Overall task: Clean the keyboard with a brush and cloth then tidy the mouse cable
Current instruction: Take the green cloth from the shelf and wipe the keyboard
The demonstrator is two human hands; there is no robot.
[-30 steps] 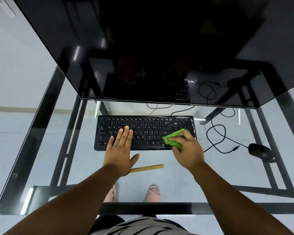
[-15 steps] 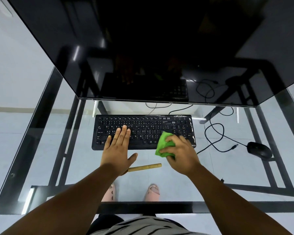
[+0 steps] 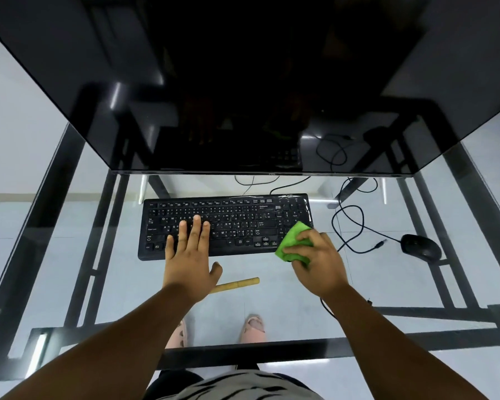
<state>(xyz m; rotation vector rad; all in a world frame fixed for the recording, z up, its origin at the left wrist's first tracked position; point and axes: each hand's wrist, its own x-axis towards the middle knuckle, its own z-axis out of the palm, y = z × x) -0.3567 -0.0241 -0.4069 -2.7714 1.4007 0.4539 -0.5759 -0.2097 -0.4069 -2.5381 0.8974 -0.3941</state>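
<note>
A black keyboard [image 3: 237, 220] lies on the glass desk under the monitor. My left hand [image 3: 189, 255] rests flat on its left half, fingers spread, holding nothing. My right hand [image 3: 319, 261] grips a bunched green cloth [image 3: 293, 242] pressed on the keyboard's front right corner. A wooden brush handle [image 3: 237, 284] lies on the glass just in front of the keyboard, its left end hidden under my left hand. The black mouse [image 3: 420, 247] sits far right, its cable [image 3: 350, 223] looping loosely between it and the keyboard.
A large dark monitor [image 3: 243, 82] overhangs the back of the desk. The glass desk top [image 3: 84, 255] has a black metal frame beneath. My feet in slippers [image 3: 253, 327] show through the glass. A loose cable plug [image 3: 383, 242] lies left of the mouse.
My right hand has moved the green cloth from the keyboard's front edge near the middle out to the right corner. My left hand has stayed flat on the keys.
</note>
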